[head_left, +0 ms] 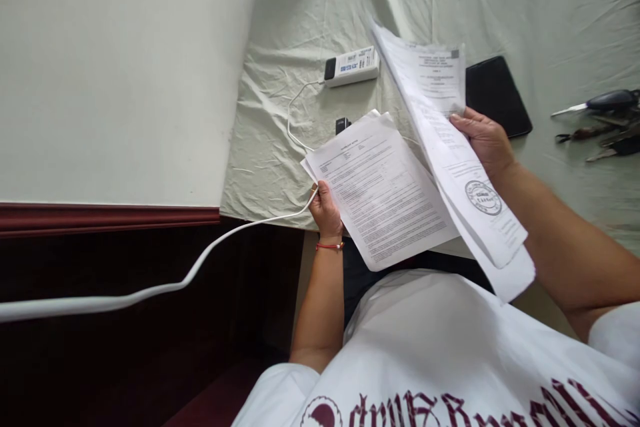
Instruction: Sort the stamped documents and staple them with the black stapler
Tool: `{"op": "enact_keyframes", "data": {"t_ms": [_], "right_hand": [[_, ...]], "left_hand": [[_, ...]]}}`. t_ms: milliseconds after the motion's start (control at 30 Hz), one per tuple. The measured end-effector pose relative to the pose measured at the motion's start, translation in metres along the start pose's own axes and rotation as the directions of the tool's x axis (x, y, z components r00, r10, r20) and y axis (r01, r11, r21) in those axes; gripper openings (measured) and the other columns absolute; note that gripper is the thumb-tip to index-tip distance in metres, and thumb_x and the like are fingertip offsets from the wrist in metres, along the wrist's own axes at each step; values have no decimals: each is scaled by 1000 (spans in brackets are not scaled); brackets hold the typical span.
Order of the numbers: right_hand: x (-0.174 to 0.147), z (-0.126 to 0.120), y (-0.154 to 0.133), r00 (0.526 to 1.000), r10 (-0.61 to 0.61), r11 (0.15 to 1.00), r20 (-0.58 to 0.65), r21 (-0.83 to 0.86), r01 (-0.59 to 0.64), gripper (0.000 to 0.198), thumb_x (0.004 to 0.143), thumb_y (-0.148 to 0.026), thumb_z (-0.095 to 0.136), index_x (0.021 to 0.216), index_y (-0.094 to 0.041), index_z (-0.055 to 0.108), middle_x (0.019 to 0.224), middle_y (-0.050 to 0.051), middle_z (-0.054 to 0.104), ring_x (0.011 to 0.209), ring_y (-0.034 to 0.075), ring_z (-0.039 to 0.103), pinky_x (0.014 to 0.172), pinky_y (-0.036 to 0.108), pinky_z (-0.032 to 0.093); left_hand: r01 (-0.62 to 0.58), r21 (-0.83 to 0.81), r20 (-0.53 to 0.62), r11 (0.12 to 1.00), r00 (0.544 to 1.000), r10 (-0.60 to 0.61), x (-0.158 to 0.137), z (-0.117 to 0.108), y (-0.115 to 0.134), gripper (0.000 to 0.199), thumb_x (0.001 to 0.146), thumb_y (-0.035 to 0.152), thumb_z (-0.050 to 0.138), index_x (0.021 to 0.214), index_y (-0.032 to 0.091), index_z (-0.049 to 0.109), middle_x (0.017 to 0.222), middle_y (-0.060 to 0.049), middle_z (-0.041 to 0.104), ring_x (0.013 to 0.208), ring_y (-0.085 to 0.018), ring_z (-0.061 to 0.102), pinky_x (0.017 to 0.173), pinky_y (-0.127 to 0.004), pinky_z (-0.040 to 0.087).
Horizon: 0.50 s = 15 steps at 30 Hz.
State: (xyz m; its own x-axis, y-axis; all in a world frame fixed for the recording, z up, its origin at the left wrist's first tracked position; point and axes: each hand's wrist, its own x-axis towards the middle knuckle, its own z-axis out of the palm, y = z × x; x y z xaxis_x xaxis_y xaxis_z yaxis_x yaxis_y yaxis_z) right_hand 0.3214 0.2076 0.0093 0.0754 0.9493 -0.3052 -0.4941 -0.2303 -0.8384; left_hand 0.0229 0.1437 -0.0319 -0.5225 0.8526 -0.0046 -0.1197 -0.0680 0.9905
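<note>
My left hand (327,211) is closed on the left edge of a small stack of printed sheets (383,193), thumb on top. My right hand (487,140) pinches another set of printed papers (445,127), raised at a slant to the right of the first stack. A round stamp (483,197) marks the lower part of these right-hand papers. The two sets overlap near the middle. Most of my left fingers are hidden under the sheets.
A white power bank (356,68) lies on the cloth-covered table (280,33), its cable (289,113) curling down. A black tablet-like object (497,97) sits behind my right hand. Farther right lie a screwdriver (613,101) and several keys (617,140). A thick white cable (195,271) crosses at left.
</note>
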Motion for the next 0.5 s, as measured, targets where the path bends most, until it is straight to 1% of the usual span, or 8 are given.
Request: {"op": "enact_keyframes", "data": {"t_ms": [100, 200, 333, 433, 500], "right_hand": [[-1, 0, 1, 1000, -13, 1000, 13, 14, 13, 29, 83, -22, 73, 111, -24, 76, 107, 7, 83, 99, 26, 78, 96, 46, 61], [0, -2, 1, 1000, -9, 1000, 25, 30, 8, 31, 83, -23, 75, 114, -23, 76, 109, 7, 83, 99, 26, 78, 98, 45, 61], [1, -4, 2, 999, -1, 1000, 36, 1, 1, 34, 82, -26, 75, 116, -26, 76, 114, 6, 83, 106, 27, 77, 97, 45, 61], [1, -4, 2, 998, -20, 999, 54, -29, 21, 31, 80, -30, 76, 111, -27, 75, 113, 7, 83, 110, 29, 76, 96, 48, 61], [1, -3, 2, 998, -27, 999, 63, -42, 30, 29, 79, -32, 77, 107, -27, 73, 110, 7, 82, 109, 29, 76, 96, 48, 61]], "left_hand": [[1, -10, 6, 1000, 1000, -1, 0, 0, 0, 57, 84, 72, 82, 106, 20, 80, 112, -10, 83, 119, -28, 78, 107, -39, 61], [-1, 5, 17, 1000, 1000, 1, 0, 0, 1, 57, 85, 73, 80, 107, 20, 80, 114, -11, 83, 121, -29, 77, 107, -40, 61], [-5, 23, 16, 1000, 1000, 5, 0, 0, 2, 59, 85, 74, 79, 109, 20, 80, 116, -11, 82, 123, -30, 77, 108, -41, 61], [-2, 34, 11, 999, 1000, 2, 0, 1, 1, 59, 85, 75, 78, 109, 20, 80, 117, -11, 82, 123, -29, 77, 108, -41, 61], [-2, 33, 12, 999, 1000, 2, 0, 1, 1, 59, 85, 75, 78, 109, 21, 80, 117, -11, 82, 124, -29, 76, 108, -41, 61]]}}
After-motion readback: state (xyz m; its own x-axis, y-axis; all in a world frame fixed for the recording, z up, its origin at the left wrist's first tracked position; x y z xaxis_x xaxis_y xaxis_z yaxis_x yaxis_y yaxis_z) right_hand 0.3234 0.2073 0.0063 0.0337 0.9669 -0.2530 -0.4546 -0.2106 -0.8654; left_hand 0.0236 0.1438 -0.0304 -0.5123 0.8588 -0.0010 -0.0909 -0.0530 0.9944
